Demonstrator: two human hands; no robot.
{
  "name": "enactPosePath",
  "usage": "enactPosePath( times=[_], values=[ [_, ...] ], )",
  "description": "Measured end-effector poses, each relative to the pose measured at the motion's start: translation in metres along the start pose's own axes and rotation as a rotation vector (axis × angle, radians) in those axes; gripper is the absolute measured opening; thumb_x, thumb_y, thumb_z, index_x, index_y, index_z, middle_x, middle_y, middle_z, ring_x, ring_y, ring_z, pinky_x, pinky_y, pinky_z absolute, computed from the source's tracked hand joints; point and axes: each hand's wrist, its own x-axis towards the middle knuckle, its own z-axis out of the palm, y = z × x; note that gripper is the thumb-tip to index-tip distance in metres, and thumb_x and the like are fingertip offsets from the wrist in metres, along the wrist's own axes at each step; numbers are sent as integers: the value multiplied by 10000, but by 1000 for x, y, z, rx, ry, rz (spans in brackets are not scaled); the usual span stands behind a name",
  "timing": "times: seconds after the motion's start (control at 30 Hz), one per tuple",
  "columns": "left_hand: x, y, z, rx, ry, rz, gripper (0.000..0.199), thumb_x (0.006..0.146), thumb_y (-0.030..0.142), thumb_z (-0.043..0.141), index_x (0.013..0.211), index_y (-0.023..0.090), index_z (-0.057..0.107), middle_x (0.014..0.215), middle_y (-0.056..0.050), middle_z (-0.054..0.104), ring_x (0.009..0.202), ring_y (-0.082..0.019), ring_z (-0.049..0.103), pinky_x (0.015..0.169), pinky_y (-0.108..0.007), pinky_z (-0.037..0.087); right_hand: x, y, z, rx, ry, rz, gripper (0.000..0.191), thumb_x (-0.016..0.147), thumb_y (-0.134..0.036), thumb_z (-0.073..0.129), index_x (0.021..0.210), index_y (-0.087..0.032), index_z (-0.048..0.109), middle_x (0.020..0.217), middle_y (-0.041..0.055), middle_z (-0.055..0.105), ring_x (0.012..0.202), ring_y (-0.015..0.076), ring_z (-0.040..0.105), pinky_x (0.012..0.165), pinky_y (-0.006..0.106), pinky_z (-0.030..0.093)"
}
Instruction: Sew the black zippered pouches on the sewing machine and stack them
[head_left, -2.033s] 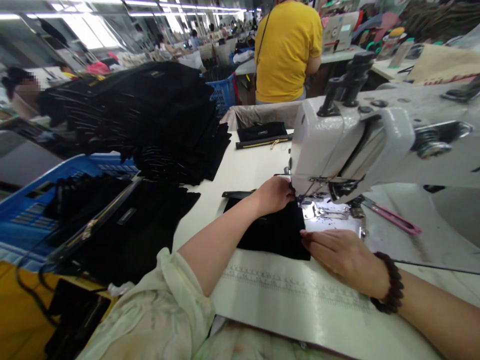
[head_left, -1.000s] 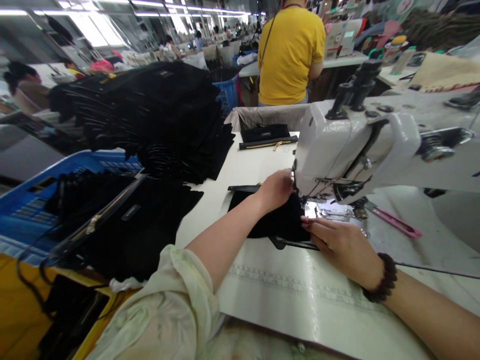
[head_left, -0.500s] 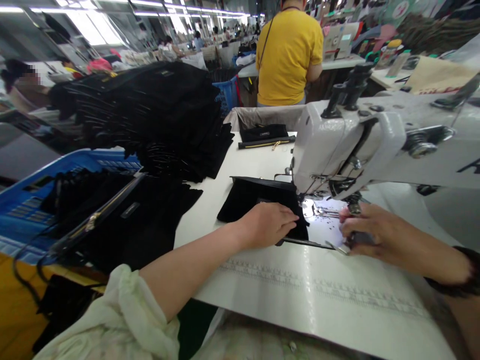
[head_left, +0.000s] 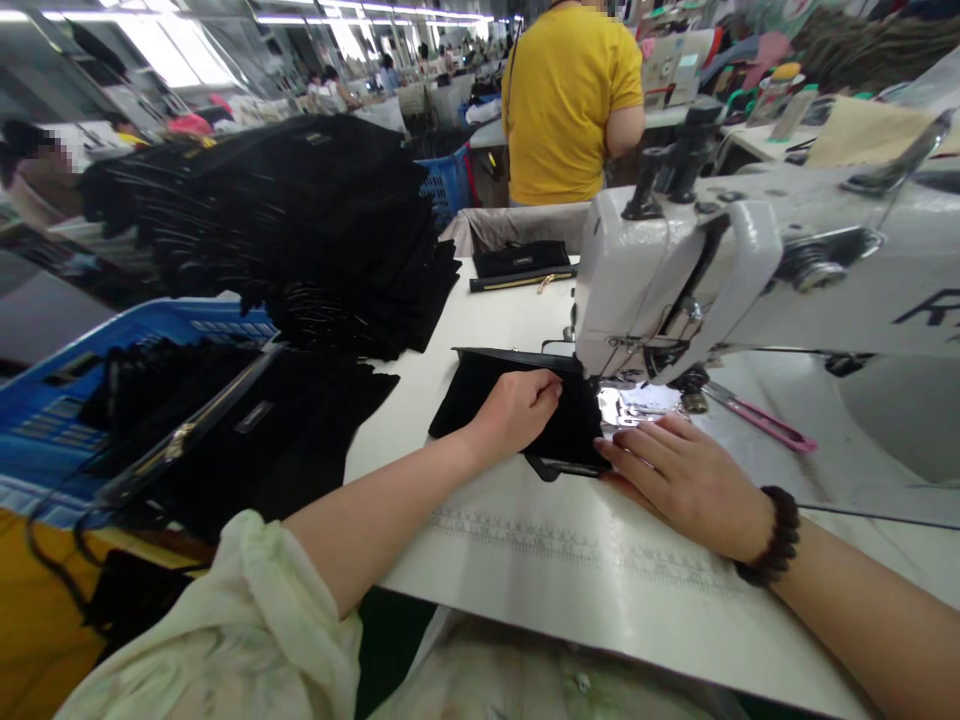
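A black fabric pouch piece [head_left: 574,425] lies on the white sewing table, its right edge beside the needle area of the sewing machine [head_left: 622,300]. My left hand [head_left: 514,410] rests on top of it, fingers curled in and thumb pressed to the forefinger; whatever the pinch holds is hidden. With fingers stretched out, my right hand [head_left: 686,485] lies palm down in front of the needle area, its fingertips touching the piece's lower right corner. To the right of the needle area, pink-handled snips [head_left: 765,415] lie on the machine bed.
Left of the table, black pieces [head_left: 285,230] form a tall heap, and a blue basket [head_left: 45,400] holds more with zips. A finished-looking black pouch [head_left: 521,258] and zip strip [head_left: 521,280] lie at the back. A printed ruler [head_left: 570,545] runs along the front. A person in yellow [head_left: 570,100] stands beyond.
My right hand has let go of a metal-tipped tool and moved left onto the pouch piece's edge. My left hand has curled its fingers and shifted slightly up and left.
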Motion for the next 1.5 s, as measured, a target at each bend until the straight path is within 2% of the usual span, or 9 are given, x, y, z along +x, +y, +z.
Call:
enactPosePath(
  times=[0.1, 0.17, 0.37, 0.47, 0.6, 0.73, 1.0, 1.33, 1.5],
  values=[
    [-2, -1, 1, 44, 26, 30, 216, 824, 132, 399, 830, 117, 614, 746, -29, 644, 703, -141, 600, 635, -228, 442, 4, -9, 3, 9, 47, 31, 135, 811, -84, 460, 788, -80, 593, 641, 42, 541, 599, 151, 437, 562, 301, 315],
    [-4, -3, 0, 99, 40, 97, 213, 827, 132, 391, 832, 110, 603, 747, -32, 637, 700, -135, 598, 632, -223, 450, 7, -13, 7, 57, 72, 85, 154, 805, -73, 463, 713, -95, 585, 597, 25, 514, 558, 134, 405, 540, 290, 299],
    [-14, -6, 2, 463, -88, 556, 205, 836, 162, 378, 873, 90, 566, 858, -71, 619, 796, -158, 588, 691, -251, 478, 8, -20, 14, 128, 49, 106, 237, 829, -73, 411, 663, -107, 576, 582, 22, 511, 544, 126, 411, 535, 283, 309],
    [-18, -4, 7, 579, -72, 701, 195, 822, 156, 407, 885, 79, 575, 904, -89, 619, 849, -174, 574, 758, -277, 473, 5, -21, 16, 110, -3, 104, 263, 840, -73, 382, 672, -119, 578, 597, 24, 528, 557, 126, 433, 540, 287, 310],
    [-21, -5, 13, 534, -23, 827, 203, 824, 144, 426, 939, 89, 584, 938, -60, 631, 907, -160, 554, 844, -277, 451, -1, -21, 17, 81, -70, 144, 310, 864, -110, 357, 631, -149, 558, 601, 21, 531, 547, 119, 439, 527, 293, 286],
    [-22, -10, 16, 458, -13, 842, 208, 847, 149, 412, 892, 104, 610, 909, -31, 651, 896, -123, 551, 859, -237, 447, -3, -18, 10, 89, -94, 115, 275, 880, -151, 366, 696, -142, 570, 593, 6, 521, 531, 114, 438, 523, 291, 281],
    [-25, -12, 21, 373, 35, 824, 194, 837, 167, 444, 893, 103, 618, 892, -40, 649, 871, -140, 553, 806, -258, 470, -5, -14, 1, 129, -123, 30, 235, 885, -164, 366, 795, -121, 578, 587, 3, 512, 529, 116, 452, 525, 287, 297],
    [-26, -9, 22, 459, -72, 788, 187, 821, 139, 461, 913, 86, 614, 930, -63, 631, 881, -172, 549, 764, -286, 482, -4, -12, 0, 201, -151, 58, 252, 876, -167, 382, 780, -113, 608, 583, 12, 529, 518, 124, 473, 514, 289, 315],
    [-26, -9, 23, 368, -40, 714, 221, 849, 154, 415, 920, 94, 615, 938, -61, 628, 886, -136, 541, 796, -254, 474, -4, -12, -2, 204, -168, 45, 251, 880, -181, 381, 830, -109, 616, 604, 21, 555, 534, 127, 500, 519, 284, 342]
  ],
)
